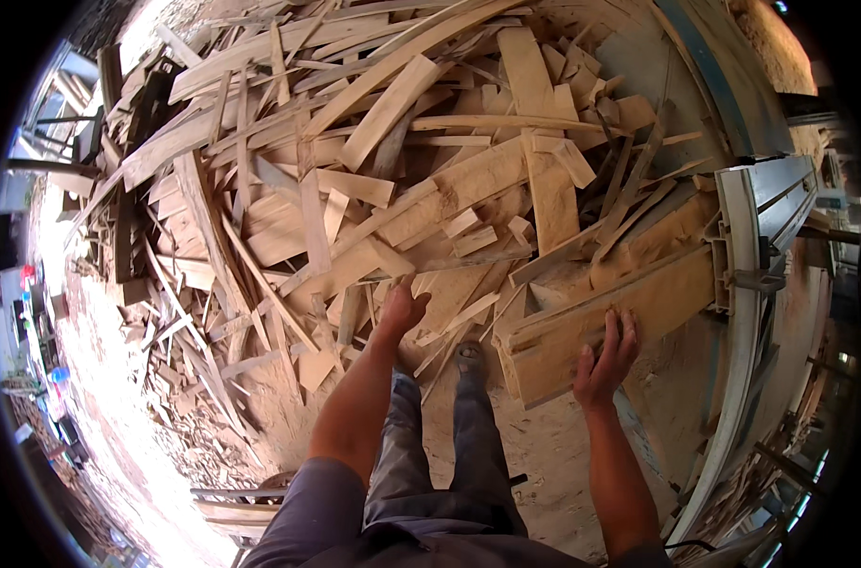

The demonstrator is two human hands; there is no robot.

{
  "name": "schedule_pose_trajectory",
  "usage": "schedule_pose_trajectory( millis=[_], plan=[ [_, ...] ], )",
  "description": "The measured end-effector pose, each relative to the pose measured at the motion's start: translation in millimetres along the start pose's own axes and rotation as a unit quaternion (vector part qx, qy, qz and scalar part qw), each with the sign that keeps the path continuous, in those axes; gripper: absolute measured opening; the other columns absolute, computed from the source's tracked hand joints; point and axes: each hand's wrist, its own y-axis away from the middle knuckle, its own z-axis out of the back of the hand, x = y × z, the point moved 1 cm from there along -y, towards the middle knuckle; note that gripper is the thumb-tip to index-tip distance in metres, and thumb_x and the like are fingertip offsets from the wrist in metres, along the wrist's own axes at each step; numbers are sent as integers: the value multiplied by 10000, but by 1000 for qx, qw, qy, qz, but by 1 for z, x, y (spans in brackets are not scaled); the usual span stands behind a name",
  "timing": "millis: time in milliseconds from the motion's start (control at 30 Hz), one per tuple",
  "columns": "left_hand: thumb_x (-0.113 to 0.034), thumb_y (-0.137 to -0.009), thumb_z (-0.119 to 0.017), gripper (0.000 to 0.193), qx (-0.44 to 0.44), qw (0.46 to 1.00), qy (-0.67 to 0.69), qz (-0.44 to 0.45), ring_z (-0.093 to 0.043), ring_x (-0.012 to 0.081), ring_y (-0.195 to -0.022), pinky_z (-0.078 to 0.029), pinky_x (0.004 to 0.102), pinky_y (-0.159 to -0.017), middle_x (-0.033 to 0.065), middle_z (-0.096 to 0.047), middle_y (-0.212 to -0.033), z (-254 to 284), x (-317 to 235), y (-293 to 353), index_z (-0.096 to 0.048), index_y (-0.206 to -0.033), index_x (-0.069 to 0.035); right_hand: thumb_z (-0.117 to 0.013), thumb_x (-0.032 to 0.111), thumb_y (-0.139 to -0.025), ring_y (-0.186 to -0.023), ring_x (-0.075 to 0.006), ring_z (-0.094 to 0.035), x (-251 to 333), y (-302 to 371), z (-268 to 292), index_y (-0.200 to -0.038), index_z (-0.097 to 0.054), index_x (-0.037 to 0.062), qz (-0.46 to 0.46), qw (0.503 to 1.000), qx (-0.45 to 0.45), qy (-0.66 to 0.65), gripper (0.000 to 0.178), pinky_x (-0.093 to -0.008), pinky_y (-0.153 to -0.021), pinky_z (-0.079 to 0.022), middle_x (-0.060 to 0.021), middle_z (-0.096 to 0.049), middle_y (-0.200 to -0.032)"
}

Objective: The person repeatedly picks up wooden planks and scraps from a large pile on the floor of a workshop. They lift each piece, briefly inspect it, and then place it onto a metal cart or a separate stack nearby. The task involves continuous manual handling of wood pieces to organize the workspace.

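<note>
My left hand [405, 305] reaches over the near side of a big heap of wood offcuts [355, 204]. Its fingers look curled, with the thumb standing off to the right. A short wood piece [390, 257] and a thin strip [468, 260] meet its fingertips; what the fingers hold, if anything, is hidden. On the right, my right hand [608, 360] lies on the broad face of a thick pale board [553, 364], fingers stretched out and thumb apart. That board slants up to the right, its far end against a metal frame.
A long metal rail [747, 312] curves down the right side, beside a blue-edged panel [700, 57]. Dark upright timbers [132, 189] stand at the left of the heap. Splinters and sawdust cover the floor [544, 473] around my feet.
</note>
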Motion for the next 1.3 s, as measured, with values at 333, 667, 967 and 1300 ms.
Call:
schedule_pose_trajectory(
  millis=[333,667,967,1300],
  plan=[
    [-202,-756,-760,755,-33,971,-208,-112,-322,461,-1364,-314,506,-1124,272,-357,-1460,5,-99,-144,-409,-1406,-46,-440,425,-954,-1336,-476,-360,-3,-5,-4,-1391,-468,-15,-31,999,25,-2,621,-585,-1098,-277,-273,-392,-1446],
    [-341,-815,-630,566,80,974,-212,12,-606,419,-1137,-488,494,-971,252,-624,-1209,26,-71,-224,-517,-1267,-19,-436,411,-943,-1338,-485,-354,-5,-5,-7,-1376,-482,-20,-38,999,26,-8,613,-589,-1104,-270,-283,-394,-1441],
    [-299,-698,-815,833,-40,942,-308,-128,-487,410,-1180,-456,495,-969,225,-483,-1299,20,-47,-150,-405,-1403,-129,-430,373,-947,-1340,-480,-353,-4,-3,-7,-1385,-477,-35,-25,999,25,-5,600,-579,-1109,-264,-275,-390,-1454],
    [-212,-734,-734,782,-68,930,-316,-172,-464,423,-1151,-392,548,-933,258,-479,-1216,25,-55,-123,-390,-1434,-166,-441,342,-937,-1344,-468,-351,-1,-1,-8,-1397,-468,-37,-12,1000,14,-15,597,-565,-1111,-264,-274,-386,-1462]
  ],
)
